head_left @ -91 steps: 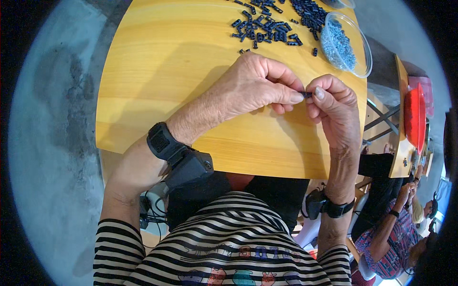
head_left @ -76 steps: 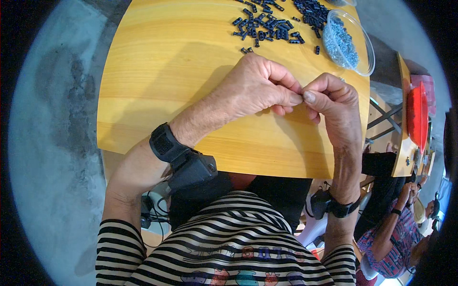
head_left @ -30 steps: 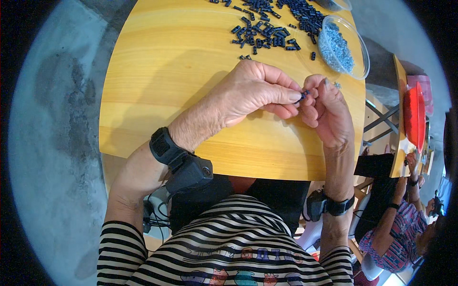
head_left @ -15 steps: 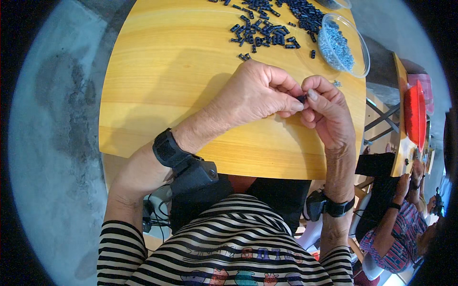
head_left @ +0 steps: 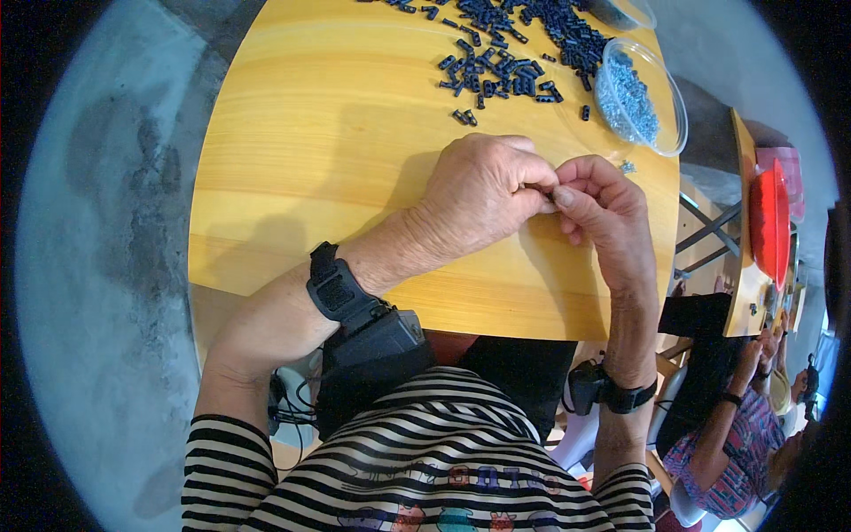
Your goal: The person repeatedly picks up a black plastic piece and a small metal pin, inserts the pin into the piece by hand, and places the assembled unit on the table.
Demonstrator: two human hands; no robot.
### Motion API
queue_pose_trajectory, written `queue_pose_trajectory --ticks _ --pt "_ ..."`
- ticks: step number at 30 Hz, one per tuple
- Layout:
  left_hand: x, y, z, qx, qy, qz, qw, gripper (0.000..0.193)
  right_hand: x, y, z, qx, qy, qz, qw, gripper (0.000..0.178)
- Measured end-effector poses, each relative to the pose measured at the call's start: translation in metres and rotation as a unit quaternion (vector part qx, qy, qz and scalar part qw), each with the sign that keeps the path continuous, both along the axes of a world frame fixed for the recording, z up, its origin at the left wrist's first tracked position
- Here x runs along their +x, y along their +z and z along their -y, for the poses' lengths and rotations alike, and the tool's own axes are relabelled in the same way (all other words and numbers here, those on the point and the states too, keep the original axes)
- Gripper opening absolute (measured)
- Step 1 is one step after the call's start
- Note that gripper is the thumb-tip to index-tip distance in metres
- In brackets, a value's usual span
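My left hand (head_left: pixel 487 191) and my right hand (head_left: pixel 607 208) meet above the near right of the wooden table, both closed in a pinch. Between their fingertips is a small black plastic part (head_left: pixel 550 196), almost wholly covered by the fingers. Beyond the hands lie many similar black plastic parts (head_left: pixel 496 75), short oblong blocks with holes, in a loose heap. Two of them (head_left: pixel 464 117) sit apart, nearer my left hand. A clear round tub (head_left: pixel 675 111) to the far right holds small shiny bluish pieces (head_left: pixel 631 97) that look like screws.
A few loose bluish pieces (head_left: pixel 628 167) lie on the table (head_left: pixel 292 168) just past my right hand. Another clear tub (head_left: pixel 645 13) stands at the far edge. At right, a co-worker (head_left: pixel 731 443) sits by another table with a red basin (head_left: pixel 771 222).
Both hands have come slightly nearer to me, still pinched together. The black part between the fingertips shows less than before. The whole view has shifted a little.
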State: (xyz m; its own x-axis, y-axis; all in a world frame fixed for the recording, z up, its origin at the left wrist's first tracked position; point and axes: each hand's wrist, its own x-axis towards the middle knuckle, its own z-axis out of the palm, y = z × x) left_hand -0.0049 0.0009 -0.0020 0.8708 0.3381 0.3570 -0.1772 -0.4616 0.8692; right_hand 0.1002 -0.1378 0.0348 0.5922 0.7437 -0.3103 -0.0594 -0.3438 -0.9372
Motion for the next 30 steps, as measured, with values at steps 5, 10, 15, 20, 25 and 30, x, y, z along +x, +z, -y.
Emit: queue_pose_trajectory --ticks 5,10,15,20,25,30 --pt "0.0 0.0 -0.001 0.096 0.011 -0.037 0.995 0.009 0.001 -0.001 -0.006 -0.041 0.015 0.026 0.999 0.011" --pt "0.001 0.002 -0.004 0.113 0.02 -0.044 0.992 0.009 0.004 -0.002 -0.008 -0.054 0.02 0.031 0.998 0.011" --pt "-0.002 0.004 -0.004 0.124 0.018 -0.052 0.991 0.011 0.004 0.001 -0.009 -0.058 0.018 0.007 0.998 0.013" --pt "-0.004 0.003 -0.006 0.141 0.002 -0.043 0.989 0.011 0.004 0.001 -0.009 -0.061 0.021 0.0 0.998 0.012" --pt "-0.003 0.0 -0.006 0.145 -0.001 -0.049 0.988 0.01 0.005 0.002 -0.01 -0.061 0.033 -0.005 0.998 0.011" --pt "-0.003 -0.003 -0.005 0.149 0.009 -0.033 0.988 0.011 0.008 0.001 -0.012 -0.061 0.068 0.024 0.995 0.011"
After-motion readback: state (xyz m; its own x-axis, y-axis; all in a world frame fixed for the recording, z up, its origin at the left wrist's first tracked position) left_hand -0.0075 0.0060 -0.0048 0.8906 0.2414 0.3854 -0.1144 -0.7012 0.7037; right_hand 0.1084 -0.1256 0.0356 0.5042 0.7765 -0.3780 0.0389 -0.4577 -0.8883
